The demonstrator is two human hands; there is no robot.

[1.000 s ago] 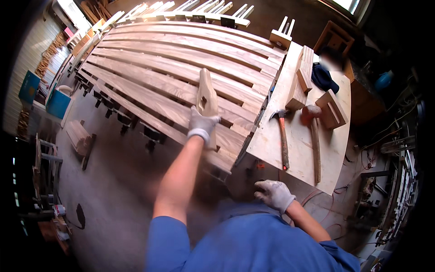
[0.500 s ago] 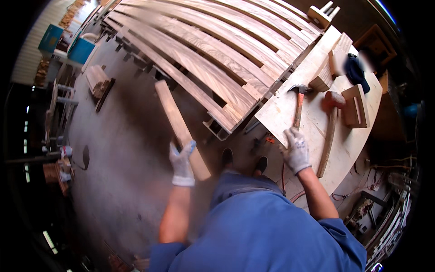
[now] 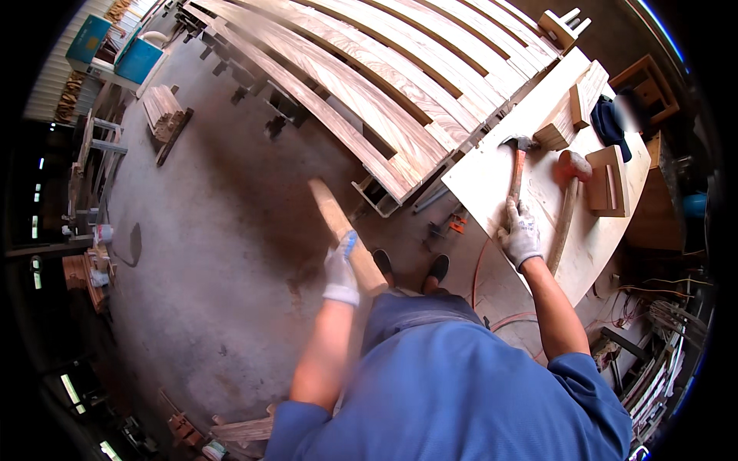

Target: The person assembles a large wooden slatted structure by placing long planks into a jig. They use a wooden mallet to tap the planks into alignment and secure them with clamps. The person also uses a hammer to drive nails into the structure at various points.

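My gloved left hand [image 3: 340, 273] is closed around a wooden board [image 3: 334, 215], held up over the floor and tilted, its far end pointing up and left. On the pale plywood top [image 3: 480, 177] lies a claw hammer [image 3: 518, 165] with an orange-red handle. My gloved right hand [image 3: 521, 233] has its fingers closed about the lower end of that handle. The hammer's head still rests on the plywood. Just right of it lies a mallet [image 3: 567, 219] with a reddish head and long wooden handle, beside my right wrist.
Long wooden slats [image 3: 377, 84] lie in rows on a frame beyond me. Wood blocks [image 3: 557, 132], a slotted wooden piece [image 3: 609, 180] and dark blue cloth [image 3: 607, 119] sit on the plywood. A wood stack [image 3: 163, 114] stands on the left floor. A red hose [image 3: 478, 269] runs near my feet.
My left hand and the board have moved right, closer to my body. My right hand has shifted up along the hammer's handle end. The whole view has turned slightly.
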